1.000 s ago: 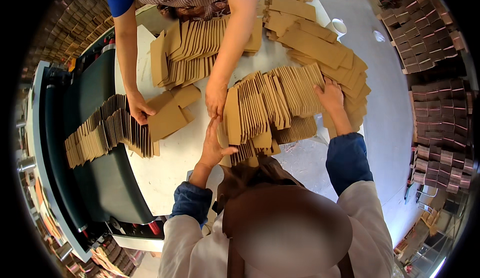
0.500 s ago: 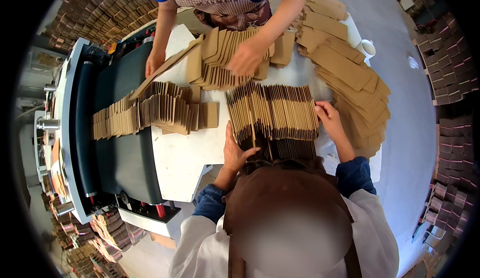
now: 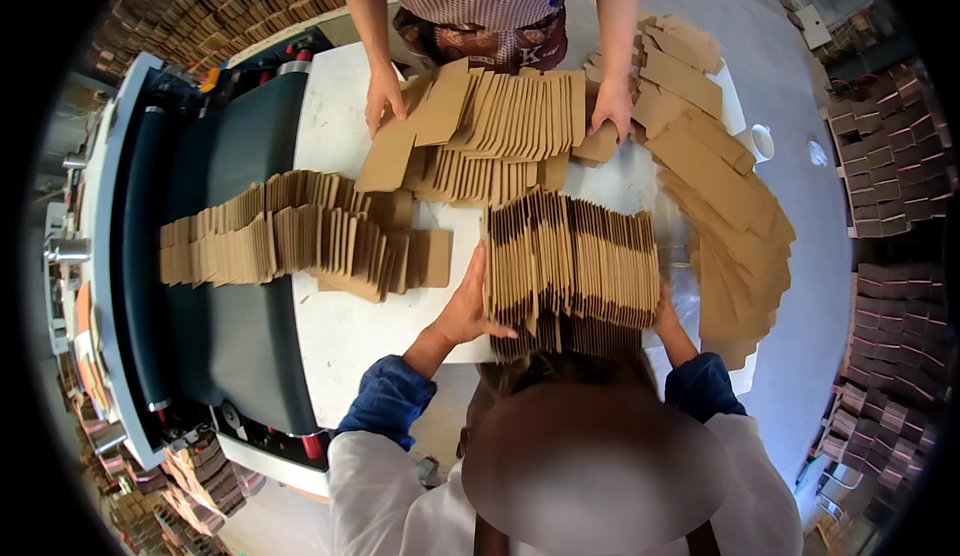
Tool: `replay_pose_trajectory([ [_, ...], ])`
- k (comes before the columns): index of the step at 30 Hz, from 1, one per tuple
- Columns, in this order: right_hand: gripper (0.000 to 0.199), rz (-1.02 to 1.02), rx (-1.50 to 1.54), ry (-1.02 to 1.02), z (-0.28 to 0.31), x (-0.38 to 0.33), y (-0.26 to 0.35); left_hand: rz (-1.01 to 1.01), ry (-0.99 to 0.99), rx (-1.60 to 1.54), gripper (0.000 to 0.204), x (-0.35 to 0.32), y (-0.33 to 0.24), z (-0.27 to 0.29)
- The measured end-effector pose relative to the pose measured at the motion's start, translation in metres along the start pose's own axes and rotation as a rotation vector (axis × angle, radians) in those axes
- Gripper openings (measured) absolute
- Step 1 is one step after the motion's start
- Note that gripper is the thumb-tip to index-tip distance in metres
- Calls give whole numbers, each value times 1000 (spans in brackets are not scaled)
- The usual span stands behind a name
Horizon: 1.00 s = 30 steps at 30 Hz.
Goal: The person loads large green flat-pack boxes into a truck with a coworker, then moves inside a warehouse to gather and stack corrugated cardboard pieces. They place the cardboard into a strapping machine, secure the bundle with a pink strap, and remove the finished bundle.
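Note:
A thick row of brown folded cardboard pieces [image 3: 575, 256] stands on edge in front of me, with dark lower ends. My left hand [image 3: 466, 301] is pressed along its left end, fingers pointing away and thumb reaching round the near side. At the opposite end my right hand [image 3: 667, 308] presses on the row, its fingers partly hidden by the cardboard. Just beyond lies another overlapping pile of cardboard pieces [image 3: 515, 121]. A co-worker's two hands touch that pile, one hand [image 3: 383, 99] at its left and the other [image 3: 612, 106] at its right.
Cardboard pieces [image 3: 290, 231] lean in a line from a dark green conveyor belt [image 3: 240, 336] onto the white table [image 3: 345, 356]. A fanned cardboard heap [image 3: 730, 196] covers the table's right side, near a white cup [image 3: 761, 143]. Bundled stacks [image 3: 885, 166] stand farther right.
My hands and the row between them have shifted slightly right and toward me. My right hand slid lower along its end. The co-worker lowered a long cardboard piece onto the far pile.

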State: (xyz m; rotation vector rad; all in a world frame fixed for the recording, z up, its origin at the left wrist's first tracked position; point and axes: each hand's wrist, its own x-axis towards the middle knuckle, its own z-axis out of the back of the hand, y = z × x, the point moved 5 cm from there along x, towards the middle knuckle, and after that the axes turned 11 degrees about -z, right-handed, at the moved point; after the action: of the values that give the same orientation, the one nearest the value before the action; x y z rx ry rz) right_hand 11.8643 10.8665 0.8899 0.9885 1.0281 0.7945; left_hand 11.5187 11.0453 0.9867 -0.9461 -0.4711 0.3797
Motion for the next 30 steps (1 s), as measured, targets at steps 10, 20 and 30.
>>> replay_pose_trajectory([
  [10,43,-289,198,84,-5,-5,-3,100,4,-66,112,2,-18,-8],
  [20,44,-283,64,528,-54,28,105,408,-396,-39,127,-101,-123,-6],
  [30,40,167,-502,1312,-310,-123,205,755,-1259,-40,70,-358,-320,-90],
])
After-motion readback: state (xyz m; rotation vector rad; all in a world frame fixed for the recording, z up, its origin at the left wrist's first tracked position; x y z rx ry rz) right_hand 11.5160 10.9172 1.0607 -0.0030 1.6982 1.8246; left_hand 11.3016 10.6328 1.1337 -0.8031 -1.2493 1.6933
